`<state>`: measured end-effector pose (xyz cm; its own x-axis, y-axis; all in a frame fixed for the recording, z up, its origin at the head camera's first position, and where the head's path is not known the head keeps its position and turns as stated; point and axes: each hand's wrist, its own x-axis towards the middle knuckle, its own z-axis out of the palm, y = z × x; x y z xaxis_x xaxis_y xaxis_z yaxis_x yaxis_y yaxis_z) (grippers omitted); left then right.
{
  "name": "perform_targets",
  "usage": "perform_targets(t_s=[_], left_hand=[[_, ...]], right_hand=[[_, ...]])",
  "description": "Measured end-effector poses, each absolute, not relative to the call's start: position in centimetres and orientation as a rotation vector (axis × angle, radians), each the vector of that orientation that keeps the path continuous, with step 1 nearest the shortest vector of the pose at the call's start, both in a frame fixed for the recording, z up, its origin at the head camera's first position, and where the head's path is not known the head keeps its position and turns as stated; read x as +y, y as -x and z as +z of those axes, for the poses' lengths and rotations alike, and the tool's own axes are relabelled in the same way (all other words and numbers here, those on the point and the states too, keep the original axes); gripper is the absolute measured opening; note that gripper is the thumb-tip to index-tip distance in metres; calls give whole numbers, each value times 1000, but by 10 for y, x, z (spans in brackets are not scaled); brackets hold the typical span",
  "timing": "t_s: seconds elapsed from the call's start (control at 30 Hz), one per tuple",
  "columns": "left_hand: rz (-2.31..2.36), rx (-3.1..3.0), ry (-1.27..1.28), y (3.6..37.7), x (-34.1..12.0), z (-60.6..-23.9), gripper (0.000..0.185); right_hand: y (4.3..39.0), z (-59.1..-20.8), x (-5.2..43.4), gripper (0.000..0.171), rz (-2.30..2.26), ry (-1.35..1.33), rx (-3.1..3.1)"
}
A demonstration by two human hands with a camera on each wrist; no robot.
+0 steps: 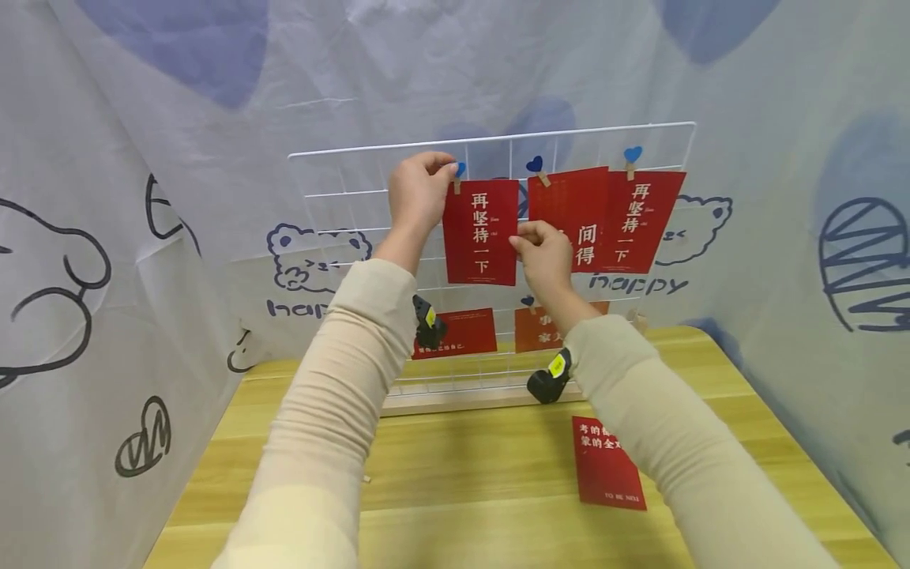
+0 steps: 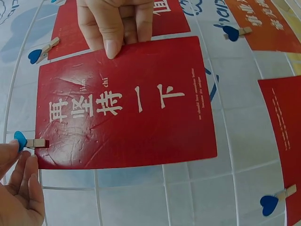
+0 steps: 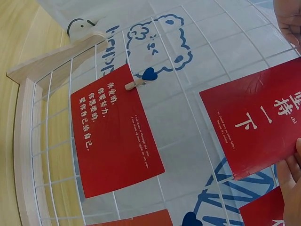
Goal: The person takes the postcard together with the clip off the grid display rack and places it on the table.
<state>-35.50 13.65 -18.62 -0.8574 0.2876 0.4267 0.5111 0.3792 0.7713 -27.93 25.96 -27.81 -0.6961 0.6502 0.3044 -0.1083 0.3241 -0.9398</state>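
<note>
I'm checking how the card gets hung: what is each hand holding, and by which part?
The left hand pinches the heart clip at the red card's top corner; the right hand pinches the card's right edge.

So there's a white wire grid panel (image 1: 661,134) standing in a wooden base on a yellow wooden table (image 1: 455,466). Left hand (image 1: 419,190) pinches a small wooden clip with a blue heart (image 1: 458,175) at the top corner of a red card with white characters (image 1: 481,231). Right hand (image 1: 543,253) holds that card's right edge. More red cards are clipped alongside and below it, and another red card (image 1: 607,462) lies flat on the table.
</note>
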Motion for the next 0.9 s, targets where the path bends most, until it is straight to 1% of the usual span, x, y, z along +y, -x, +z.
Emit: perform_targets(t_s=[0.3,0.5,0.9], left_hand=[[-1494,-2361,763,357,140,-183,20],[-1335,-2466,795,359,137,-181,24],[-1264,-2442,797,357,133,-181,19]], right_hand=[[279,-277,261,20,1433,463,-1923],[281,-279,260,19,1433,439,-1921],[282,-280,262,19,1429,438,-1905]])
